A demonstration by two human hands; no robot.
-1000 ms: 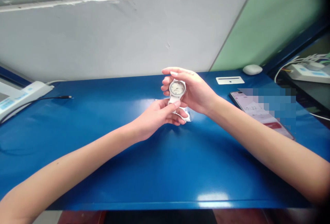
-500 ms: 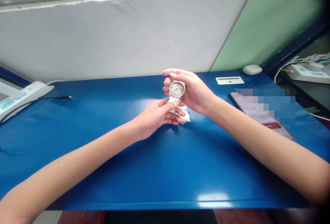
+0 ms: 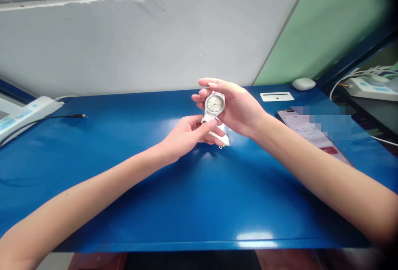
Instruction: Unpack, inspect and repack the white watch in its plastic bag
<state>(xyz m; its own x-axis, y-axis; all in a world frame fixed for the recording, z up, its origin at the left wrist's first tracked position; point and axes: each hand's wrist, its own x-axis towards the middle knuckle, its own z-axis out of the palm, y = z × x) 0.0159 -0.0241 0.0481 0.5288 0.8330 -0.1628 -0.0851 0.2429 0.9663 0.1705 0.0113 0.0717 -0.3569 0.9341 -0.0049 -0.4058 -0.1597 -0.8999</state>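
Observation:
A white wristwatch with a pale round dial is held up over the middle of the blue table. My right hand cups the watch case from behind, fingers curled round its top and side. My left hand pinches the lower white strap just under the case. A bit of clear plastic wrapping and the strap's end hang below my hands, close to the tabletop.
A phone with a lit screen lies at the right. Behind it sit a white card and a small white case. A white power strip and a black cable lie at the left. A grey wall stands behind.
My right hand has lifted the watch slightly and tilted it. My left hand stays pinched on the strap. The view has shifted a little.

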